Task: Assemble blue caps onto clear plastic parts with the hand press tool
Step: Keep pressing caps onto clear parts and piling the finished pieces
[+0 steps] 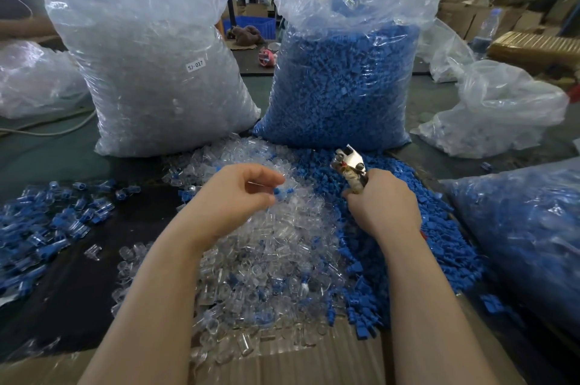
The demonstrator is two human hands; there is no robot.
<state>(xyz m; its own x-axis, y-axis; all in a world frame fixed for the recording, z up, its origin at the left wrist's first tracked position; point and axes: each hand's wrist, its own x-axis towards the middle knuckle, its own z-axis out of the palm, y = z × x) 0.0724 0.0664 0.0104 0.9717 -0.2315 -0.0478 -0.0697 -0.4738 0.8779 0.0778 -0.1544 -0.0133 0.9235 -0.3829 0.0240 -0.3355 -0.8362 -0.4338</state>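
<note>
Bare forearms reach in from the bottom edge over a flat brown cardboard sheet point(314, 362) that carries a heap of small clear plastic parts point(270, 259), with a heap of small blue plastic caps point(408, 246) just to its right. Over the clear heap, the left hand point(232, 196) has its fingers point(266, 179) curled, pinching a small piece that shows blue and clear point(277, 190); whether the cap is already seated on it I cannot tell. The right hand point(383, 205) is clenched round the handles of a metal hand press tool point(350, 165), whose head points up and away. On the dark desk point(94, 275) at left lie finished blue-capped pieces point(47, 221).

This looks like the loading step: next, the pinched piece must be brought across into the tool's head, then squeezed.
</note>
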